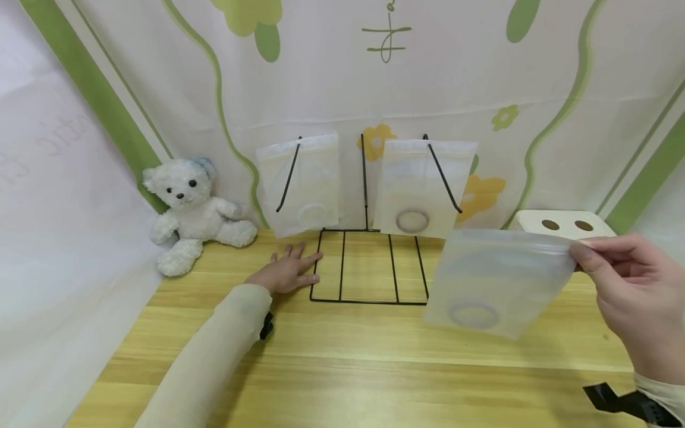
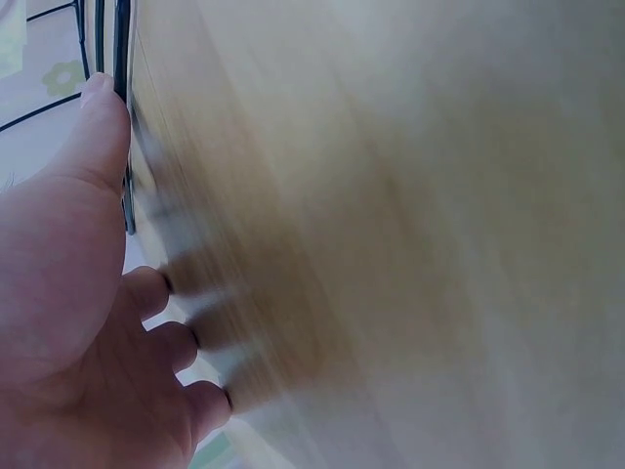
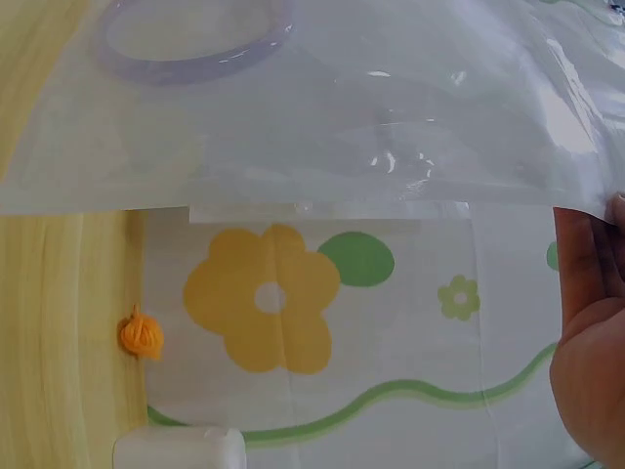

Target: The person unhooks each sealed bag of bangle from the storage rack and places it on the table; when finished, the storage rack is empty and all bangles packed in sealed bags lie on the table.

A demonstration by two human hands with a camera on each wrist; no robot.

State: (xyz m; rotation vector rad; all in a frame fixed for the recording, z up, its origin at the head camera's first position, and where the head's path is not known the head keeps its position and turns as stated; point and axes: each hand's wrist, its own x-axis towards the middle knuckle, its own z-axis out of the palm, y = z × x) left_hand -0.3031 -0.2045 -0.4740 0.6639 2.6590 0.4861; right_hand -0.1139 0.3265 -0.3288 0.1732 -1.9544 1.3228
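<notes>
My right hand (image 1: 637, 285) pinches the top right corner of a translucent zip bag (image 1: 514, 267) between thumb and fingers. The bag hangs over the table, and a pale purple ring (image 3: 195, 68) shows inside it. On the table my left hand (image 1: 286, 270) lies with fingers spread, its fingertips at the left side of a black wire rack (image 1: 369, 303). In the left wrist view the thumb (image 2: 93, 127) rests against the rack's wire. Two similar bags hang from the rack's arms, a left bag (image 1: 316, 178) and a right bag (image 1: 412, 184), each with a ring at its bottom.
A white teddy bear (image 1: 192, 208) sits at the back left. At the back right stands a white box (image 1: 535, 223) with two round holes in its top. A small orange item (image 3: 142, 334) lies by the printed cloth (image 3: 410, 342) behind the table.
</notes>
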